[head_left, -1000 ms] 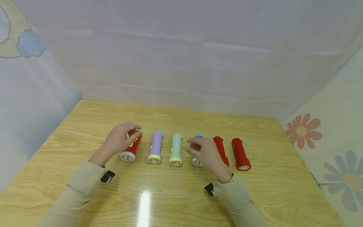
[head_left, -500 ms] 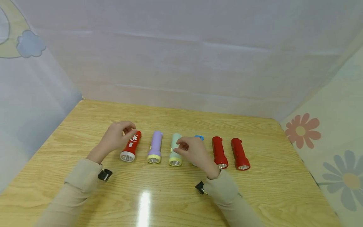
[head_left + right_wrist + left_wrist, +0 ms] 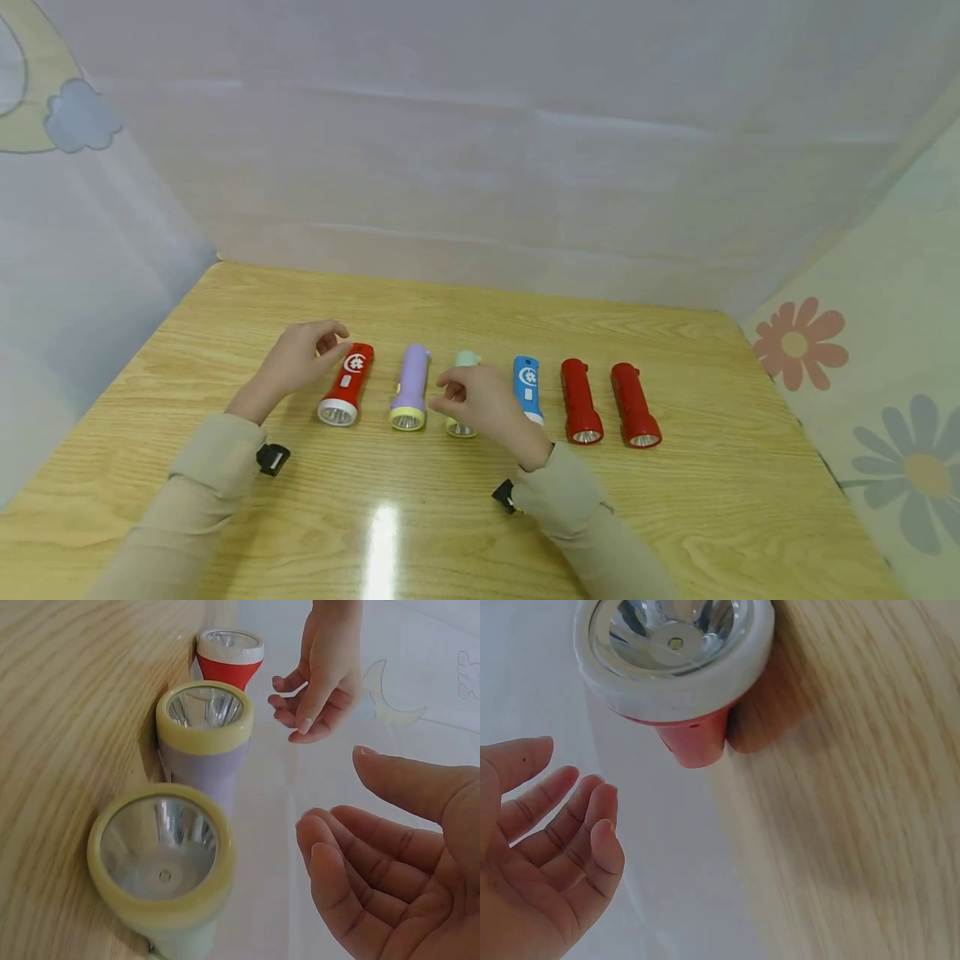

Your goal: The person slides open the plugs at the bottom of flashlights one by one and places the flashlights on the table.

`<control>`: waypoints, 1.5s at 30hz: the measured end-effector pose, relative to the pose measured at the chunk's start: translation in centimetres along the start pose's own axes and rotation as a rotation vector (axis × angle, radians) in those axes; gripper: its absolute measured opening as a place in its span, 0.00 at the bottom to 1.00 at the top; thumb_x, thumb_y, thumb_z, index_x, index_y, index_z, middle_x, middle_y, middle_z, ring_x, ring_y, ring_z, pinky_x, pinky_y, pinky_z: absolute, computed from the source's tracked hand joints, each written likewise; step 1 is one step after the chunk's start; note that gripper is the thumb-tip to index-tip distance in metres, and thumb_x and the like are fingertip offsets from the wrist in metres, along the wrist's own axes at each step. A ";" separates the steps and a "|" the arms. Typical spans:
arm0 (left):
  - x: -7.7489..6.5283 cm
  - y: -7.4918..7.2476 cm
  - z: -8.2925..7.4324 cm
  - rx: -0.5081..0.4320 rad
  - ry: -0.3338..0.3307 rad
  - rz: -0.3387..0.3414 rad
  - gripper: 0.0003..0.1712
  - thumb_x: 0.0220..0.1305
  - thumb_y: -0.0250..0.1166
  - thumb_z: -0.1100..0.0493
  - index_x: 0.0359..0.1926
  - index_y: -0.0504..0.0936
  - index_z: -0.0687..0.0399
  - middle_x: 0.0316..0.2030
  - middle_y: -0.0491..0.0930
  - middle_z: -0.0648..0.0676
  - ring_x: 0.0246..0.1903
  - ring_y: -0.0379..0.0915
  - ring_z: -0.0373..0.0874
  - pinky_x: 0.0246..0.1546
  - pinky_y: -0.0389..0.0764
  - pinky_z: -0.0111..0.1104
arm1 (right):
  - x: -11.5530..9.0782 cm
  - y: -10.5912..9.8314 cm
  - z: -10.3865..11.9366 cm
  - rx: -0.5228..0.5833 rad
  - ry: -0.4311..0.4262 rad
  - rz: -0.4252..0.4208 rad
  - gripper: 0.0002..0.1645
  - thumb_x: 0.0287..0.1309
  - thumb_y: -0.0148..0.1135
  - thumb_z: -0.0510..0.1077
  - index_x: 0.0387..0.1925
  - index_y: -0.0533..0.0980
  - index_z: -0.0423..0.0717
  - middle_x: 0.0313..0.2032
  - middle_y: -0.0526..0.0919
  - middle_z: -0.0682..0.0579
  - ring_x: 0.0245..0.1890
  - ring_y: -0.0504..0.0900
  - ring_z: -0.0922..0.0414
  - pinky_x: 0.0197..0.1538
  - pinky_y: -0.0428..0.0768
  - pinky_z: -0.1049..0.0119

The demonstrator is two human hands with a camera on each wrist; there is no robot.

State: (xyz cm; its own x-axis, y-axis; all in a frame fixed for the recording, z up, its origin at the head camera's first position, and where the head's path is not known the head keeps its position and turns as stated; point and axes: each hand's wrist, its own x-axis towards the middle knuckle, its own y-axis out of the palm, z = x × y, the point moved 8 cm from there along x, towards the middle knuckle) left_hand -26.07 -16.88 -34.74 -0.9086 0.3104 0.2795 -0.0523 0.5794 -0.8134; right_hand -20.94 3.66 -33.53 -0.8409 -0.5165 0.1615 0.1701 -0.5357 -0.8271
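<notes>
My left hand (image 3: pixel 300 357) hovers at the left side of a red flashlight with a white head (image 3: pixel 347 383). In the left wrist view its fingers (image 3: pixel 570 817) are loosely curled around nothing, and the flashlight's white rim (image 3: pixel 682 697) fills the top. Over the mint-green flashlight (image 3: pixel 467 358) hangs my right hand (image 3: pixel 483 404), hiding much of that flashlight's body. The right wrist view has the thumb and fingers (image 3: pixel 375 877) apart, holding nothing, beside the mint flashlight's yellow-rimmed head (image 3: pixel 161 859). A purple flashlight (image 3: pixel 412 379) lies between the two hands.
Right of my right hand lie a blue flashlight (image 3: pixel 527 385) and two red flashlights, one (image 3: pixel 578 400) beside the other (image 3: pixel 634 404). All sit in a row on the wooden table (image 3: pixel 420 517). A pale cloth backdrop (image 3: pixel 480 167) rises behind.
My right hand has moved left from over the blue flashlight to over the mint-green one, uncovering the blue one. My left hand has drifted slightly left, off the red flashlight.
</notes>
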 end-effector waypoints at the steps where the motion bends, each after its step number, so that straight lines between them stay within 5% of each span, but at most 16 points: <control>1: 0.0 0.0 0.1 -0.003 -0.002 0.008 0.07 0.58 0.61 0.64 0.37 0.79 0.65 0.22 0.74 0.51 0.24 0.69 0.44 0.27 0.69 0.35 | 0.1 0.2 0.1 -0.002 0.004 0.010 0.15 0.49 0.68 0.43 0.36 0.80 0.37 0.24 0.80 0.53 0.24 0.76 0.61 0.29 0.73 0.74; 12: 0.2 0.5 1.3 -0.064 -0.042 0.088 0.09 0.60 0.59 0.65 0.39 0.78 0.68 0.28 0.77 0.57 0.28 0.73 0.49 0.30 0.74 0.39 | 1.6 1.6 1.9 0.036 -0.004 0.070 0.17 0.52 0.65 0.47 0.39 0.80 0.38 0.26 0.81 0.53 0.23 0.73 0.63 0.27 0.71 0.75; 23: 0.5 0.8 2.6 -0.074 -0.086 0.149 0.06 0.61 0.59 0.63 0.33 0.78 0.64 0.22 0.71 0.52 0.23 0.64 0.44 0.23 0.67 0.34 | 2.9 2.6 3.3 0.004 -0.034 0.087 0.15 0.50 0.67 0.48 0.34 0.81 0.39 0.25 0.81 0.54 0.24 0.75 0.64 0.28 0.70 0.77; 37: 1.3 1.1 3.8 -0.062 -0.124 0.219 0.12 0.62 0.57 0.61 0.39 0.77 0.68 0.28 0.75 0.57 0.28 0.70 0.48 0.26 0.72 0.35 | 4.6 5.3 4.7 0.000 0.063 0.191 0.19 0.51 0.66 0.51 0.36 0.80 0.38 0.21 0.79 0.57 0.20 0.73 0.66 0.25 0.69 0.78; 45: 1.8 1.4 4.7 -0.098 -0.138 0.271 0.13 0.62 0.57 0.61 0.41 0.77 0.69 0.30 0.77 0.59 0.27 0.73 0.46 0.25 0.74 0.34 | 5.3 6.6 5.2 -0.018 0.129 0.214 0.17 0.50 0.66 0.52 0.17 0.78 0.45 0.08 0.61 0.60 0.12 0.60 0.65 0.16 0.57 0.76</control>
State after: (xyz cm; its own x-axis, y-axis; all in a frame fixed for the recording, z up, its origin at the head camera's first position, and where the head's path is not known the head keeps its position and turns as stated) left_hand -29.73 -19.03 -37.82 -0.9319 0.3622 -0.0182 0.2337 0.5615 -0.7938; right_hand -21.59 -6.03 -35.38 -0.8455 -0.5266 -0.0877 0.3435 -0.4108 -0.8445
